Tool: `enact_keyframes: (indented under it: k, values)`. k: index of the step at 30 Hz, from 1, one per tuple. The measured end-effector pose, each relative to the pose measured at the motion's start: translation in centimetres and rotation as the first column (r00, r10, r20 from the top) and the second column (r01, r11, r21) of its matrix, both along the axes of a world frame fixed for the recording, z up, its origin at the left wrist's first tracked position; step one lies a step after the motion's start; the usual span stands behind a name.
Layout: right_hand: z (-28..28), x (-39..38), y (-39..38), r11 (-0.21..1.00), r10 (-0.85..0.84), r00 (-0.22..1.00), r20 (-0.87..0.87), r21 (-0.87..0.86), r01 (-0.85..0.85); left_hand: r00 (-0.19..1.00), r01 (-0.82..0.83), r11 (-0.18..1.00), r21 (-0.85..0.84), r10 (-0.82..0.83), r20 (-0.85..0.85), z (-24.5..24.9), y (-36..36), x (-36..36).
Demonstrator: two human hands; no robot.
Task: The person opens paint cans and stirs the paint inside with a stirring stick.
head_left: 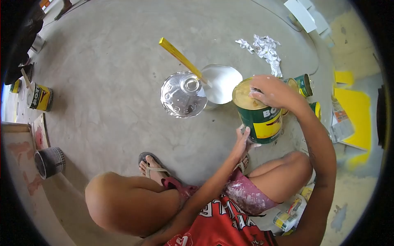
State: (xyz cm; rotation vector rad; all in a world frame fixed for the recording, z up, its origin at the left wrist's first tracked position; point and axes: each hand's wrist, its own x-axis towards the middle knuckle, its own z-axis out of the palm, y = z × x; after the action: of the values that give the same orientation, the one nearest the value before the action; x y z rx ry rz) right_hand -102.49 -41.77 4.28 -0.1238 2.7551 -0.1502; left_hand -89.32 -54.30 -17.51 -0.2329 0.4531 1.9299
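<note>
A green and yellow paint can [266, 127] with a beige top stands on the floor in front of me, tilted slightly. My left hand [243, 142] grips its lower left side, with whitish smears on the fingers. Bent and closed, the fingers of my right hand [274, 91] rest over the can's top; what they pinch is hidden. Left of the can is a round container of white material [223, 82], with a yellow stick [180, 56] leaning over it. Beside that lies a shiny silver lid [180, 98] with raised letters.
Crumpled white paper [266, 48] lies beyond the can. Smaller green cans [303, 85] sit behind my right wrist. At left are another paint can [41, 97] holding a stick and a dark bucket [49, 162]. Yellow-painted sheets [355, 119] lie at right.
</note>
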Motion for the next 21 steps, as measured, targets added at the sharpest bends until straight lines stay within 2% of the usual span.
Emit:
enact_keyframes:
  k: [4, 6, 8, 10, 13, 16, 21]
  values:
    - [0.3, -1.9, -1.0, 1.000, -0.004, 0.999, 0.033, 0.015, 0.004, 0.998, -0.001, 0.994, 0.111, -0.007, 0.070, -0.1, 1.2, 0.9]
    - [0.7, -2.8, -1.6, 0.995, -0.056, 0.990, 0.128, 0.093, 0.045, 0.990, -0.026, 0.986, 0.163, 0.003, 0.144, 1.7, 1.3, 1.0]
    - [1.0, -3.7, -2.4, 0.989, -0.085, 0.986, 0.145, 0.133, 0.066, 0.988, -0.036, 0.977, 0.209, 0.004, 0.153, 3.7, 1.3, 0.8]
    - [0.6, -4.4, -2.9, 0.973, -0.144, 0.976, 0.162, 0.202, 0.110, 0.970, -0.066, 0.969, 0.236, 0.006, 0.243, 4.7, 1.6, 0.9]
    - [-0.5, -4.4, -2.5, 0.965, -0.108, 0.990, 0.091, 0.248, 0.082, 0.968, -0.237, 0.953, 0.188, 0.215, 0.128, 2.8, -1.6, -8.2]
    - [0.9, -5.8, -4.2, 0.960, -0.061, 0.992, 0.107, 0.280, 0.029, 0.885, -0.457, 0.872, 0.174, 0.465, -0.006, 2.8, -7.6, -18.4]
    - [1.1, -6.8, -5.2, 0.960, -0.080, 0.992, 0.100, 0.274, 0.050, 0.834, -0.526, 0.815, 0.243, 0.550, -0.037, 4.7, -9.6, -22.3]
